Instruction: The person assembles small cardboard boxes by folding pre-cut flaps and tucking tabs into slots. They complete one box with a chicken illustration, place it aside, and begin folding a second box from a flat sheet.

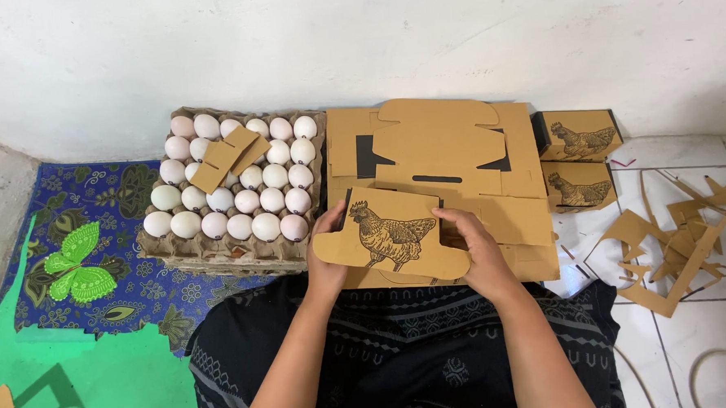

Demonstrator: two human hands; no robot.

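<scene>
We hold a flat die-cut cardboard blank (389, 239) printed with a dark line drawing of a hen, both hands clamped on it: our left hand (326, 254) pinches its left edge, thumb on top, and our right hand (481, 252) covers its right end with fingers curled over the upper rim. The blank sits just above our lap, over the near edge of a stack of unfolded blanks (443, 160), and it is not yet folded, its rounded tabs lying level with the printed panel.

As far as we can judge, the work is at an early stage. Two folded boxes (580, 158) with the same hen print stand just right of the stack, one behind the other, while the stack looks thick with blanks left to form. To the left, the egg tray (234, 252) of grey moulded pulp is nearly full of pale, smooth eggs (249, 202), and a small loose cardboard piece (229, 158) rests across its top rows.

The card is matte kraft brown, stiff, with crisp slots and curved flaps. Angular offcuts (675, 243) of the same card litter the white tiled floor (695, 344) on the right. Under the tray lies a blue patterned mat (95, 240) with a green butterfly, its surface soft-looking against the rough pulp
</scene>
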